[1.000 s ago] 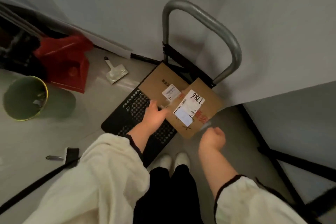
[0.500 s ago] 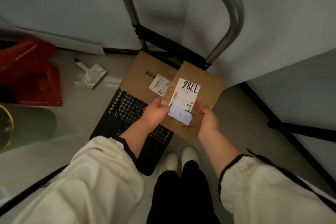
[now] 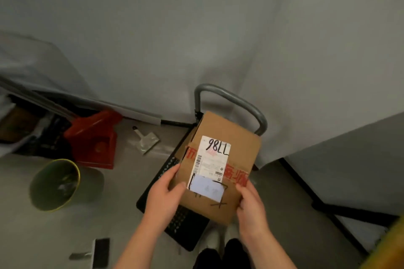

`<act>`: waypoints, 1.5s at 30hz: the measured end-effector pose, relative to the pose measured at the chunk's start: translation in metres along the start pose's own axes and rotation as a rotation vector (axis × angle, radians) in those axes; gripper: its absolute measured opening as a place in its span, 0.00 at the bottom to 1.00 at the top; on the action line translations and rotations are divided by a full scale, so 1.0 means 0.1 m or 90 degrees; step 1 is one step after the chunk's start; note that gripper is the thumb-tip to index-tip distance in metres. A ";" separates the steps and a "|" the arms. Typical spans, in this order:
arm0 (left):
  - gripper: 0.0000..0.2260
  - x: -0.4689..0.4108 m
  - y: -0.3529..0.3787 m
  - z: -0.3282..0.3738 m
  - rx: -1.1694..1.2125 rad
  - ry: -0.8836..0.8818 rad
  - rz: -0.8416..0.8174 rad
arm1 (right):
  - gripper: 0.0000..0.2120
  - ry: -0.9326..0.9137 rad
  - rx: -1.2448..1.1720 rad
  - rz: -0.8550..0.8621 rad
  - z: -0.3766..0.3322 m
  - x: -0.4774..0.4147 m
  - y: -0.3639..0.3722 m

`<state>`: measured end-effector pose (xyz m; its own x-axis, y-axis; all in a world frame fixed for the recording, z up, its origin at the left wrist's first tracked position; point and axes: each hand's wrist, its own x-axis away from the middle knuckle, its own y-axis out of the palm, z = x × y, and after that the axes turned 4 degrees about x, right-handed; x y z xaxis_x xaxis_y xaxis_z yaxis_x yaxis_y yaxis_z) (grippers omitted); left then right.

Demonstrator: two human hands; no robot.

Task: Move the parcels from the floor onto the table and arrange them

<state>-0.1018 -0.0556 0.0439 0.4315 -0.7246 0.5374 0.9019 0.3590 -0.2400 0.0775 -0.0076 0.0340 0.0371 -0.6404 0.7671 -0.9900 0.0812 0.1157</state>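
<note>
head cam: both hands hold a brown cardboard parcel point(image 3: 241, 144) up over the black hand truck point(image 3: 188, 225), which stands on the floor. left hand point(image 3: 164, 197) grasps the near-left edge, thumb on the top face, fingers hidden underneath. right hand point(image 3: 251, 205) grasps the near-right corner, thumb on top, other fingers out of sight behind the box. top face carries a white shipping label point(image 3: 213, 159) w/ handwriting that reads "98LL" from here, and a pale blue sticker point(image 3: 207, 189) below it. red printed tape runs across the box, partly covered by the label; small print unreadable. the parcel blocks most of the truck's deck and the base of its grey tube handle point(image 3: 240, 102). a brown sliver at the parcel's far-left edge is possibly a 2nd box. on the floor to the left: red dustpan point(image 3: 94, 140), green bin point(image 3: 54, 183), scraper point(image 3: 146, 140). forearms cut off at the bottom edge; white shoes point(image 3: 215, 236) half hidden under the parcel. bottom-right corner: blurred yellow-brown shape point(image 3: 389, 247), cut off.
</note>
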 end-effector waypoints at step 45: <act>0.18 4.78 2.09 2.10 -0.383 1.025 -0.014 | 0.20 -0.385 -0.549 -0.015 -1.30 3.55 -3.18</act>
<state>0.2893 -0.2036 0.4201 -0.3362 -0.6764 -0.6553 0.6245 0.3607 -0.6928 0.4230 -0.1614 0.3515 -0.2544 -0.9042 0.3432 -0.5481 0.4271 0.7191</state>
